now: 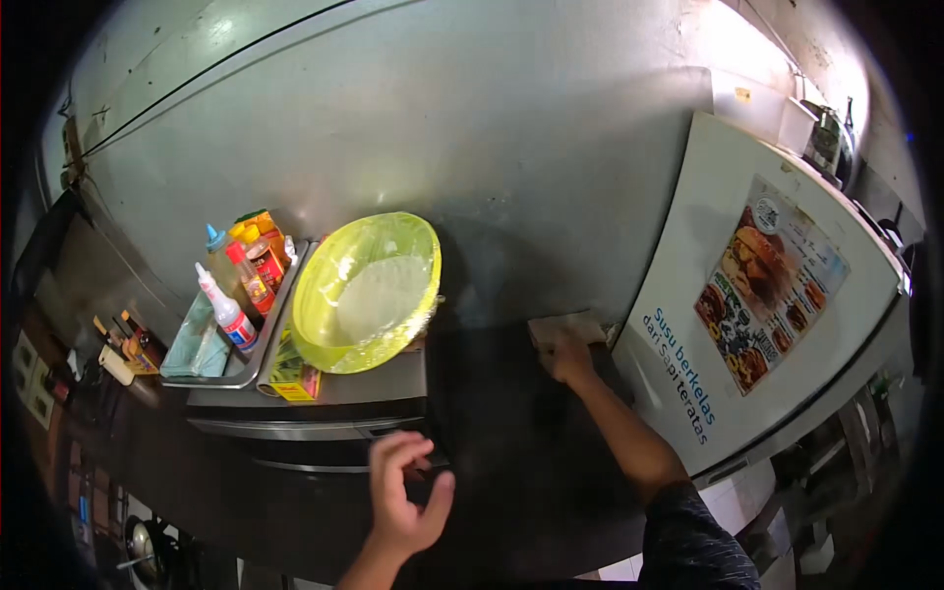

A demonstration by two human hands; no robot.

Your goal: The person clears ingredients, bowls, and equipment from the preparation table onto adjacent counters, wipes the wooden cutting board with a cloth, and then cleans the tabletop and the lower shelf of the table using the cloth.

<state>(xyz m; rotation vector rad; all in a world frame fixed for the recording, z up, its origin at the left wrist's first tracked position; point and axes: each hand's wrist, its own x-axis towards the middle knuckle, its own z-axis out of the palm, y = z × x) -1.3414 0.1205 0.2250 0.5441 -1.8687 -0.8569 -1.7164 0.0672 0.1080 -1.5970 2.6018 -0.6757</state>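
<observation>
My right hand [570,362] is stretched out over the dark countertop [501,413], its fingers closed on the near edge of a pale, flat, folded cloth [582,324]. The cloth lies at the back of the counter, close to the wall and beside the fridge. My left hand [405,501] hovers nearer to me, in front of the counter's lower left part. Its fingers are loosely curled, with the thumb apart, and nothing is in it. The nearest thing to it is a silver-fronted appliance [285,431].
A yellow-green basin [317,346] under clear wrap sits on the appliance. Left of it, a metal tray [258,366] holds several sauce bottles [228,313] and a teal container [197,344]. A white fridge [688,285] with a food poster [772,280] borders the right.
</observation>
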